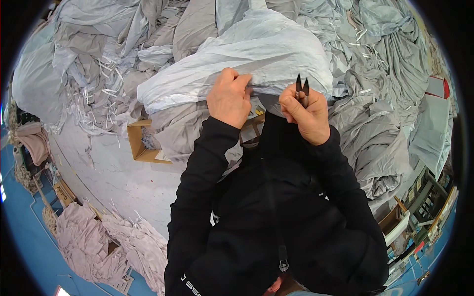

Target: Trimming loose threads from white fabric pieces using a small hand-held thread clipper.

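My right hand [308, 113] is closed round a pair of dark thread snips [299, 89], whose two pointed blades stick up apart above the fingers. A large pale blue-grey cloth [256, 44] is bunched across the table in front of me. My left hand [229, 101] pinches the near part of this cloth, its thumb and fingertips partly hidden by the hand and folds. A darker grey length of cloth [182, 130] hangs below it toward my lap. The snips are a short way to the right of my left hand, just at the cloth's near edge.
Heaps of grey cloth with white ties [111, 74] lie left and right on the white table [108, 167]. An open cardboard box [133, 143] stands left of my left arm. Pinkish cloth [84, 241] is piled at lower left. A wooden drawer [395, 222] is at lower right.
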{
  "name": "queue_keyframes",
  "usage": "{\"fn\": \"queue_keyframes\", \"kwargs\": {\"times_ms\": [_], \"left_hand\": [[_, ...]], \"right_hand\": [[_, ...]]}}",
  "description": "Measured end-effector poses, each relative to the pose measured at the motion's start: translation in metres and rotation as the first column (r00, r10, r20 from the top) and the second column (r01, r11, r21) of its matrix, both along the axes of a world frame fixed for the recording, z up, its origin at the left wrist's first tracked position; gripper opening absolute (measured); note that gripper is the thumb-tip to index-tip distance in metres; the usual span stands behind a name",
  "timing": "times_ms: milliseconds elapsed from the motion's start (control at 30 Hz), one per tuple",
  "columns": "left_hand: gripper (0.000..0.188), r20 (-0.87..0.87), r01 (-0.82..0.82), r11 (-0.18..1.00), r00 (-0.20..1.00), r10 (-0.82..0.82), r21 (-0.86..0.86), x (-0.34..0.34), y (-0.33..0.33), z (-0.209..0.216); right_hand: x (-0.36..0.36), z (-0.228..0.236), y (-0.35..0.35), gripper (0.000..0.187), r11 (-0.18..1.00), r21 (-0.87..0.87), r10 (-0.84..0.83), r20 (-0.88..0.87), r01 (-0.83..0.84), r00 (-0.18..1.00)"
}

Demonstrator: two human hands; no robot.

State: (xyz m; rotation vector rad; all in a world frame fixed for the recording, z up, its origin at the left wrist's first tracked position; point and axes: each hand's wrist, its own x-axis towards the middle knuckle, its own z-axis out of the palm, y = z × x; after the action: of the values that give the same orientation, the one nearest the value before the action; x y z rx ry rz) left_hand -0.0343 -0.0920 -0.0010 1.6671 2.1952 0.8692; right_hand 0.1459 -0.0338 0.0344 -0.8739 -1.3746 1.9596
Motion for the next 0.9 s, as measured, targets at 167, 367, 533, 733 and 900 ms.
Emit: {"fn": "queue_keyframes", "kwargs": {"times_ms": [167,367,533,733,900], "left_hand": [[0.008,0.033,-0.031,0.997,0.999,0.029,0.069,-0.004,-0.001,-0.017],[0.008,0.471,-0.247,0.968,0.861,0.193,0.054,-0.014,-0.014,-0.007],[0.009,0.235,-0.252,0.956,0.948,0.214,0.149,-0.015,-0.030,-0.002],[0.011,0.083,-0.186,0.966,0.981,0.174,0.182,-0.010,-0.038,0.001],[0.011,0.208,-0.229,0.969,0.956,0.206,0.093,-0.004,-0.045,0.003]], "right_hand": [[0.009,-0.001,0.004,0.020,0.998,0.016,0.055,-0.024,-0.055,0.998],[0.019,-0.007,0.003,0.019,0.998,-0.006,0.066,0.005,-0.066,0.998],[0.013,-0.008,0.001,0.013,0.997,-0.013,0.075,0.162,-0.074,0.984],[-0.018,0.003,-0.002,0.025,0.652,0.710,-0.164,0.477,-0.268,0.864],[-0.030,-0.010,-0.004,0.033,0.501,0.805,-0.207,0.467,-0.317,0.860]]}}
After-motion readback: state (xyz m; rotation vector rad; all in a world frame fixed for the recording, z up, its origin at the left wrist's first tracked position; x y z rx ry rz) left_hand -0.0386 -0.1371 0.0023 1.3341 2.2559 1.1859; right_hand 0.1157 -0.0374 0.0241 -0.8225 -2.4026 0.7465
